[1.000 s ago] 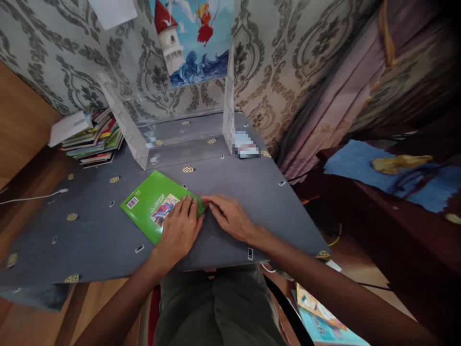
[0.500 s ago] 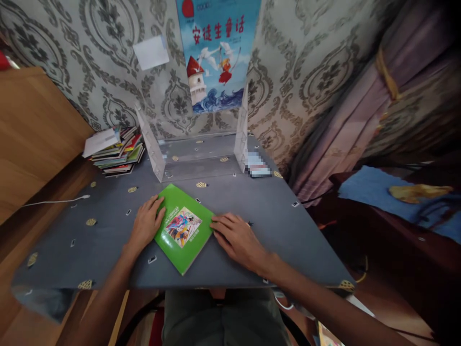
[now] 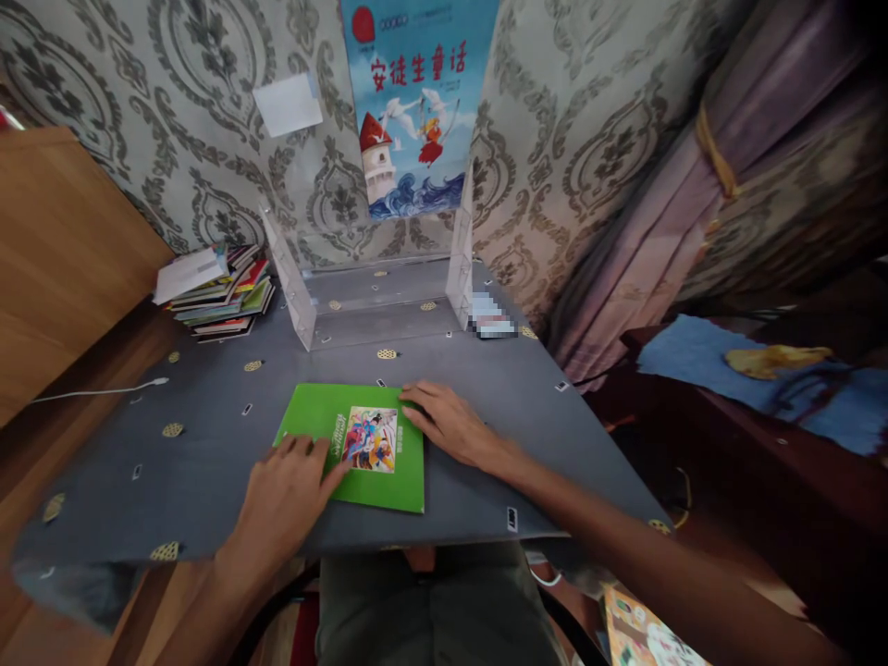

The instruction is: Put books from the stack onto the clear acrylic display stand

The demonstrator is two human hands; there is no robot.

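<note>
Now, leftmost: pile of books (image 3: 218, 294) at far left of desk (image 3: 201, 472), as before. Left hand (image 3: 284, 486) has shifted nearer, from the far-left edge of the green book (image 3: 375, 439) to its near-left part; palm down, fingers slightly spread on the cover, thumb wide apart. Book lies flat near the desk's front edge, nearer than the clear stand (image 3: 292, 289). Half a second ago aslant; now swung counterclockwise, almost square to that edge. Long axis roughly left-right, title end pointing left. Right hand (image 3: 444, 421) at far-right corner, fingers close together, tips touching; whether pinching, cannot tell.
</note>
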